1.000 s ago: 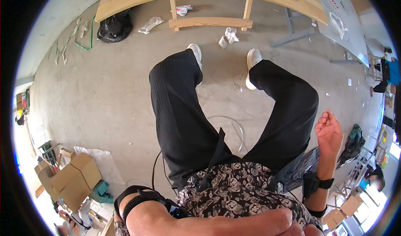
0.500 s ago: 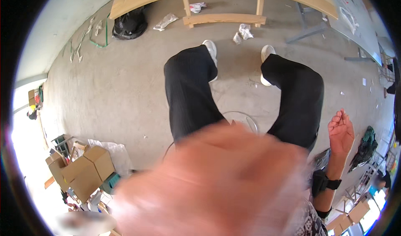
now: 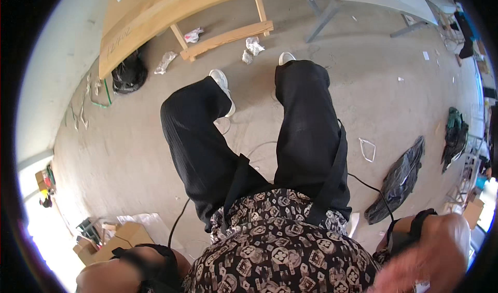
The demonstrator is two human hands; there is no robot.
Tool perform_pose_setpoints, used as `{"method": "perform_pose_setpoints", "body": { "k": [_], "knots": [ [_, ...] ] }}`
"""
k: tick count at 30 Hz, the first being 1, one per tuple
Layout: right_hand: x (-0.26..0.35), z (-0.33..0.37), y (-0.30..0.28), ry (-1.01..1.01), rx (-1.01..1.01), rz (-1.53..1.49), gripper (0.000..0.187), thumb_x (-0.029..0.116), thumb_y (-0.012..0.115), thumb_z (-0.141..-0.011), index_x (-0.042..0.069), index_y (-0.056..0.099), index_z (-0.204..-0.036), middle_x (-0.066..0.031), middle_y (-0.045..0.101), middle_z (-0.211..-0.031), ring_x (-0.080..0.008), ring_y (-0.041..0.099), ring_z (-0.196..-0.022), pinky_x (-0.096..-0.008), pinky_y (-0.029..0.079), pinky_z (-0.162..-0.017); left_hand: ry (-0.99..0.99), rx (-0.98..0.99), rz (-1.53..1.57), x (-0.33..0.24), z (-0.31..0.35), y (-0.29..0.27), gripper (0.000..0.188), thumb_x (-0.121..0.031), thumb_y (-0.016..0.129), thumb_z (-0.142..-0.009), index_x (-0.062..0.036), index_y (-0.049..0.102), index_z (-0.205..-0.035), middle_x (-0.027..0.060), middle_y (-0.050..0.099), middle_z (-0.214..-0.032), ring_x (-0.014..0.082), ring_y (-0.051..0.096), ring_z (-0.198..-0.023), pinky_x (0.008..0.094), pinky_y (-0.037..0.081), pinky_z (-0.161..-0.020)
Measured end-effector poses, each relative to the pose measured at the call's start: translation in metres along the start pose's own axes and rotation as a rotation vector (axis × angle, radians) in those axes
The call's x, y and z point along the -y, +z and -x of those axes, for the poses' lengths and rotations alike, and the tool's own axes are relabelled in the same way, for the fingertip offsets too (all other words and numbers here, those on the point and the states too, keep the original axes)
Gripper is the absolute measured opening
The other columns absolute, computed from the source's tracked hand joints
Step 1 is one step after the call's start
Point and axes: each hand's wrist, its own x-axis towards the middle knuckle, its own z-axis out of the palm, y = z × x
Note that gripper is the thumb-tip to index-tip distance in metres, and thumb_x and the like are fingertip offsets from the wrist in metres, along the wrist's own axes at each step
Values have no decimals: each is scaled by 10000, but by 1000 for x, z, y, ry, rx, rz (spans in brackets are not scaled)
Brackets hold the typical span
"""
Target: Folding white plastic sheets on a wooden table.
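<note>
Both my arms are bent at the lower corners of the head view. My left arm (image 3: 106,275) wears a black strap, and its hand is out of sight below the edge. At the lower right my right arm (image 3: 450,233) also carries a black strap. Part of my right hand (image 3: 398,275) shows as a reddish smear beside my patterned shirt (image 3: 280,251), its fingers too blurred to read. Nothing held can be made out. My legs in black trousers (image 3: 306,116) lie apart, with black straps (image 3: 332,181) across the thighs.
A wooden table (image 3: 171,12) stands ahead, papers on top, plastic scraps beneath. A black bag (image 3: 129,75) lies by the left wall, a black plastic sheet (image 3: 399,181) on the right floor. Black cable (image 3: 371,186) runs beside me. Cardboard boxes (image 3: 129,236) sit lower left.
The large blurred hand has left the middle of the view. The raised, strapped right hand has drawn down to the lower right. The view has turned, so table and legs sit further left.
</note>
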Motion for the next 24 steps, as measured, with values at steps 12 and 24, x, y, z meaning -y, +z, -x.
{"method": "perform_pose_setpoints", "body": {
  "k": [12, 24],
  "knots": [
    [-30, 87, 27, -464, -750, 61, 108, 129, 608, -880, 63, 673, -934, -127, 705, -822, -255, 665, -640, -293, 494, -539, -342, 581, 5, 1, -11, -28, 257, -233, 608, -793, 7, 646, -877, 160, 676, -849, 265, 645, -846, 350, 482, -788],
    [-12, 121, 16, -26, -563, 351, 196, 156, 645, -844, -18, 633, -933, -139, 656, -963, -249, 661, -824, -370, 571, -612, -522, 603, -327, 24, -22, 33, 466, -429, 645, -857, 29, 589, -921, 209, 648, -802, 264, 629, -630, 302, 483, -518]
  ]
}}
